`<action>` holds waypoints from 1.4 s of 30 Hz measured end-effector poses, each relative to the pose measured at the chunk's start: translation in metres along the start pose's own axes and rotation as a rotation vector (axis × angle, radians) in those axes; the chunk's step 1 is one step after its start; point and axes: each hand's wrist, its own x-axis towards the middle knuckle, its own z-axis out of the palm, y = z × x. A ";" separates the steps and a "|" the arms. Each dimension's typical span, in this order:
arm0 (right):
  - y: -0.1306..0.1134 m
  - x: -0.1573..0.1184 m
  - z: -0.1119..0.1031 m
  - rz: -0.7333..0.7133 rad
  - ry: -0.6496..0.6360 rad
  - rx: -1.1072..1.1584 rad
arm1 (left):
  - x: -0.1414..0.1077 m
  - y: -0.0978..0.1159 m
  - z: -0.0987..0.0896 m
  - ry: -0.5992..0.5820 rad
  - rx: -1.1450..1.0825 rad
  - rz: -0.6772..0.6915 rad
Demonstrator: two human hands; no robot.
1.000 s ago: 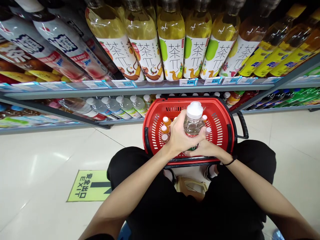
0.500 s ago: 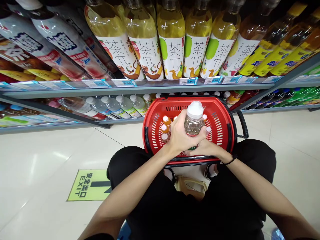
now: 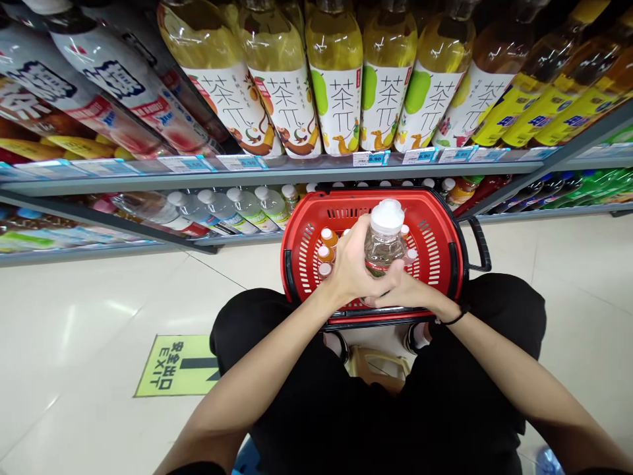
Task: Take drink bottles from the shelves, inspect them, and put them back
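Both my hands are wrapped round a clear plastic bottle (image 3: 384, 245) with a white cap, held upright over a red shopping basket (image 3: 435, 198). My left hand (image 3: 353, 264) grips its left side, fingers partly hidden behind it. Lower down, my right hand (image 3: 398, 289) is closed round the front and right of the bottle, its thumb touching my left hand. The bottle's lower part is covered by my hands. Inside the basket stand several small bottles (image 3: 326, 253) with pale caps, some holding orange liquid.
Ahead runs a shelf (image 3: 297, 173) of large tea bottles (image 3: 336, 99) with price tags. Capped bottles (image 3: 270, 206) line the lower shelf. The basket's black handle (image 3: 479, 244) sticks out right. A green exit sign (image 3: 173, 366) lies on the floor; a beige stool (image 3: 378, 366) shows between my feet.
My right thumb has shifted slightly left and down on the bottle, uncovering more of its right side. The bottle stays in nearly the same place over the basket.
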 end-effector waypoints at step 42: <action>-0.003 -0.002 0.002 0.070 0.013 0.059 | -0.004 -0.006 0.004 0.021 -0.153 0.040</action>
